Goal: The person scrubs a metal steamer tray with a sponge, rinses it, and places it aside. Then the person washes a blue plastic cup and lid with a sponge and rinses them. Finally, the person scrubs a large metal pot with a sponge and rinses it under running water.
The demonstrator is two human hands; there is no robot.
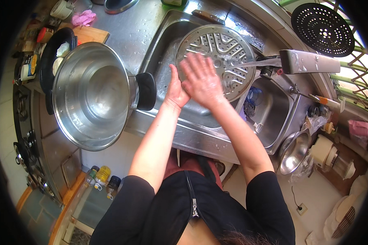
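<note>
Over the sink basin [156, 76], my two wet hands meet. My left hand [175, 90] has its thumb raised, and part of its palm and fingers is hidden under my right hand [202, 79]. The right hand's fingers are slightly spread and blurred; neither hand seems to hold anything. Just beyond them, a round perforated metal steamer plate [237, 46] lies across the sink, partly over the divider. Water [248, 64] runs from the faucet [309, 62] onto the plate. Left of my hands stands a large stainless steel pot [92, 95] with a black handle [146, 91].
A smaller basin [274, 107] on the right holds a blue plastic cup [254, 95] and a scouring pad [249, 109]. Behind the sink lies a cleaver [245, 33]. A black pan [53, 55] and a cutting board [92, 34] lie left; metal bowls [294, 153] stand right.
</note>
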